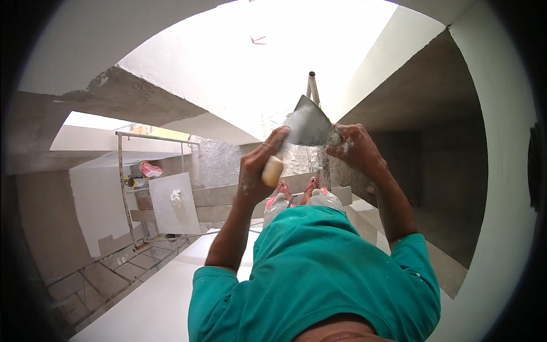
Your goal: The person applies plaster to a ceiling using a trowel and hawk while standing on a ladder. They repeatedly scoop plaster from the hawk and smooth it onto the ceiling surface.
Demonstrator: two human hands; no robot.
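A wide putty knife (309, 124) is raised in front of me, its grey blade fanning upward and partly blurred. My left hand (257, 164) is closed around it, and the rounded end of its pale wooden handle sticks out below the fingers. At the blade's right corner, my right hand (358, 149) is closed, with the bent fingers pinching near the edge. Whitish paste smears those fingertips; whether they hold anything besides the blade is hidden.
My bare feet (312, 183) stand on planks (219, 195) high above the floor. Metal scaffold tubes (120, 182) rise at left, and another pole (312, 85) stands ahead. A white-smeared board (174, 202) lies at left, near a red-and-white bag (150, 169). Partly coated walls flank me.
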